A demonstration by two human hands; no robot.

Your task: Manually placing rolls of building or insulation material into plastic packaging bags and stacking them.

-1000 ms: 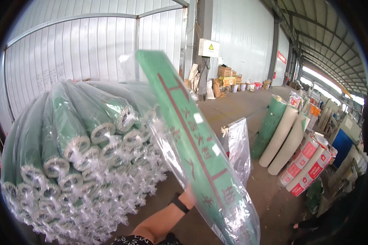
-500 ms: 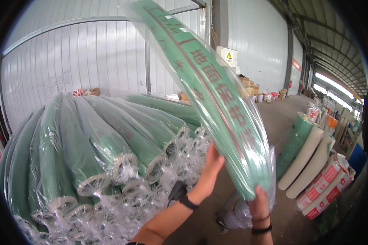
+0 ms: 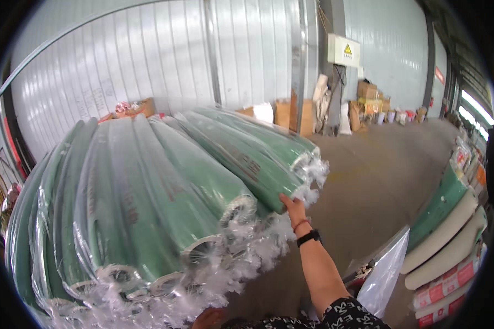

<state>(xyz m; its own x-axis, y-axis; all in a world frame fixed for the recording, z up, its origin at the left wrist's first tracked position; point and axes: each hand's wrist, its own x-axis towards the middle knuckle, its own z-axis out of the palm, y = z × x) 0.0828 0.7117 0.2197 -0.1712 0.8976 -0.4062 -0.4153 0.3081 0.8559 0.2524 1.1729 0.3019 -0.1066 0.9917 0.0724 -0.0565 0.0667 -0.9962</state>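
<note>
A large stack of green rolls in clear plastic film lies before me, their white core ends and twisted film facing my side. At the stack's right side, my right hand is at the near end of one wrapped green roll, its fingers closed on the edge. That roll rests on top, slanting away to the upper left, with dark red print on its film. Low at the bottom edge, part of my left hand shows beside the bunched film ends; its fingers are blurred and mostly cut off.
Behind the stack stands a pale ribbed metal wall. A white electrical box hangs on a post, with cardboard boxes and sacks below. Green and beige rolls lie at the right, near a clear plastic sheet.
The roll that both hands held raised and tilted now lies on the stack. My right hand stays at its near end; my left hand has dropped to the bottom edge. The view has turned right.
</note>
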